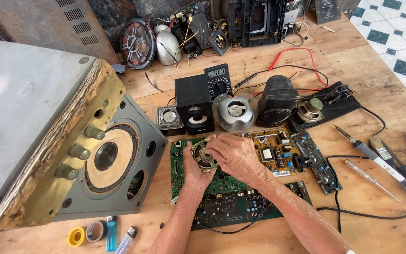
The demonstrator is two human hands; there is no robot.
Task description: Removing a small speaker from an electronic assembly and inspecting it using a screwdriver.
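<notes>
Head view shows a grey speaker cabinet point(71, 155) lying at far left. The left hand point(194, 170) cups a small round speaker driver point(203, 154) over the green circuit board point(222, 186). The right hand point(235, 157) curls over the driver's rim, fingertips seemingly pinching it.

Both hands grip a small round speaker driver point(203, 155) over a green circuit board point(222, 186): left hand point(194, 167) cups it from 7 o'clock, right hand point(235, 157) covers it from 3 o'clock. A grey speaker cabinet point(62, 141) lies at 9 o'clock, a multimeter point(218, 81) at 12 o'clock.
</notes>
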